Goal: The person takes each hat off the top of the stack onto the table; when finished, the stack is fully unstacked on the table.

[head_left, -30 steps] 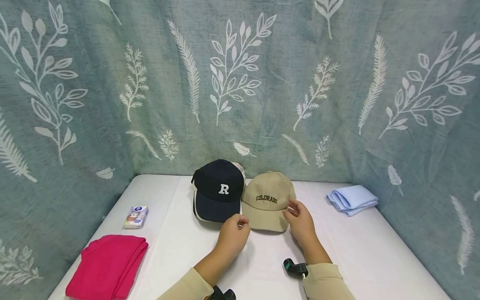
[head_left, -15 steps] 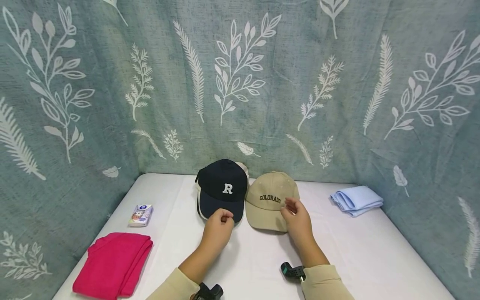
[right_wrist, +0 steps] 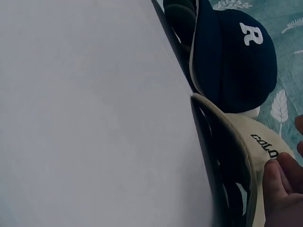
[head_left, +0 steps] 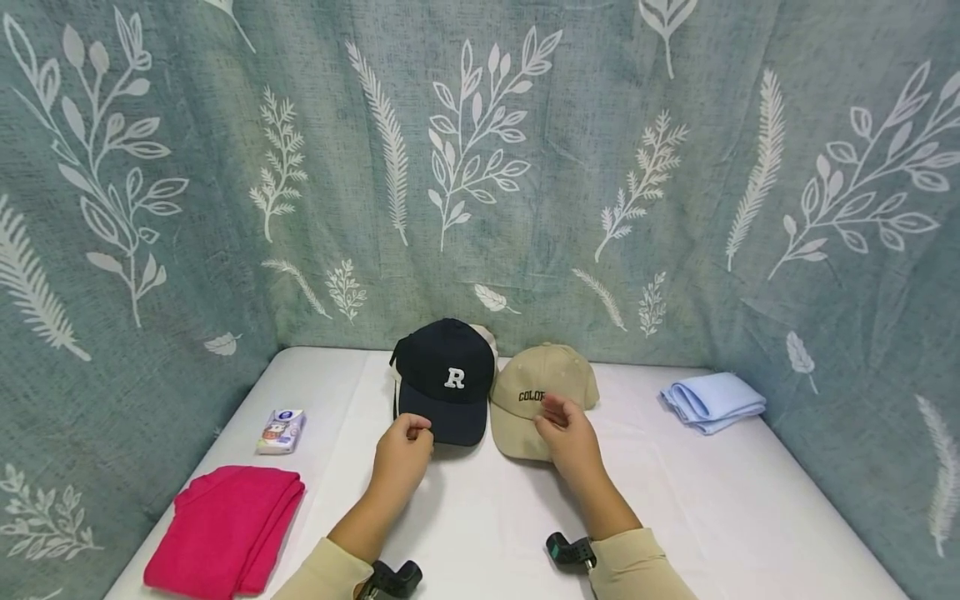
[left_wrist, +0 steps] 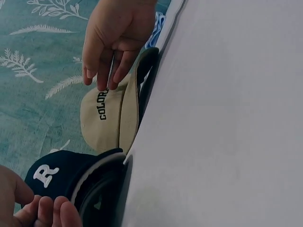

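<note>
A navy baseball cap (head_left: 442, 367) with a white R stands at the back of the table. Beside it, on its right, is a beige cap (head_left: 525, 379) lettered COLORADO, its brim facing me. My left hand (head_left: 401, 457) hovers in front of the navy cap's brim, fingers loosely bent and holding nothing. My right hand (head_left: 576, 442) is in front of the beige cap and hides part of its lettering and brim. Its fingers (left_wrist: 105, 71) hang loosely with nothing between them in the left wrist view; whether they touch the cap I cannot tell.
To the left lie a small tissue pack (head_left: 281, 432) and a folded pink cloth (head_left: 225, 529). A folded light blue cloth (head_left: 714, 402) rests at the back right. Leaf-patterned teal curtains (head_left: 480, 183) enclose the white table (head_left: 495, 542) at the back and sides.
My left hand has moved left, from between the two caps to the navy cap's brim. My right hand has shifted left across the front of the beige cap. Both caps stay in place.
</note>
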A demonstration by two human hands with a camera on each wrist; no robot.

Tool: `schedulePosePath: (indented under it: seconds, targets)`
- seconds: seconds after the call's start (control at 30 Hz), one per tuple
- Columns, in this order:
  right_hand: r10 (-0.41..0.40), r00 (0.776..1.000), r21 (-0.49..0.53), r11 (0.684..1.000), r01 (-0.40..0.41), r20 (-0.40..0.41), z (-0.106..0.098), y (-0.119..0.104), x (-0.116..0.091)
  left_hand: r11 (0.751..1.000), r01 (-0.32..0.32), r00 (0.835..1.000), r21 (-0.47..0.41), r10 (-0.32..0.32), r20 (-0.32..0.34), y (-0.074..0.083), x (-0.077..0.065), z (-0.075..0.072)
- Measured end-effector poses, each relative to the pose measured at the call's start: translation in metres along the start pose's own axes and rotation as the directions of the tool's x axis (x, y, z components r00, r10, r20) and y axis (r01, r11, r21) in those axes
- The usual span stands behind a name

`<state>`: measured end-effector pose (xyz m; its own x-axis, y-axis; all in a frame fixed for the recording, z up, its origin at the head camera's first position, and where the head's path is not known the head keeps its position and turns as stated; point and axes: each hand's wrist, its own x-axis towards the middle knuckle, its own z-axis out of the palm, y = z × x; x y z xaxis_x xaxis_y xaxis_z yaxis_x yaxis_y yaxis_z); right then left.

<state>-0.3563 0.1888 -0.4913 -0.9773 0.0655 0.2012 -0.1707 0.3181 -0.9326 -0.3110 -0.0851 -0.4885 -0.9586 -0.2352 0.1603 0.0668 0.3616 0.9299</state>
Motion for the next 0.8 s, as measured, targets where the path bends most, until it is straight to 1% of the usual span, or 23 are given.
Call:
schedulePosePath:
  seconds: [0.1,0.23,0.33,0.43,0.53,0.67,0.8]
  targets:
    - [-0.004,1.0,0.016,1.0,0.004,0.004,0.007,-0.003,0.0,1.0,0.016,1.0,0.006,-0.016,-0.005,-0.005,0.002,-0.006]
    - [-0.013,1.0,0.045,0.999,0.013,0.005,0.016,-0.006,0.003,0.999,0.032,0.999,-0.016,-0.033,-0.014,-0.008,0.006,-0.011]
    - [-0.027,0.999,0.068,0.997,0.026,0.021,0.023,-0.009,0.008,0.997,0.05,0.998,-0.057,-0.051,-0.028,-0.008,0.009,-0.013]
    - [-0.036,0.998,0.08,0.996,0.032,0.042,0.027,-0.012,0.011,0.992,0.078,0.995,-0.099,-0.083,-0.051,-0.009,0.012,-0.014]
    - [-0.02,0.999,0.095,0.995,0.016,0.036,0.033,-0.013,0.013,0.986,0.108,0.991,-0.129,-0.117,-0.058,-0.012,0.016,-0.014]
    - [0.011,1.0,0.135,0.991,-0.013,0.016,0.044,-0.013,0.017,0.982,0.121,0.99,-0.142,-0.13,-0.055,-0.016,0.019,-0.017]
    - [0.036,0.999,0.188,0.981,-0.042,0.033,0.056,-0.012,0.022,0.98,0.122,0.989,-0.16,-0.134,-0.069,-0.023,0.023,-0.021]
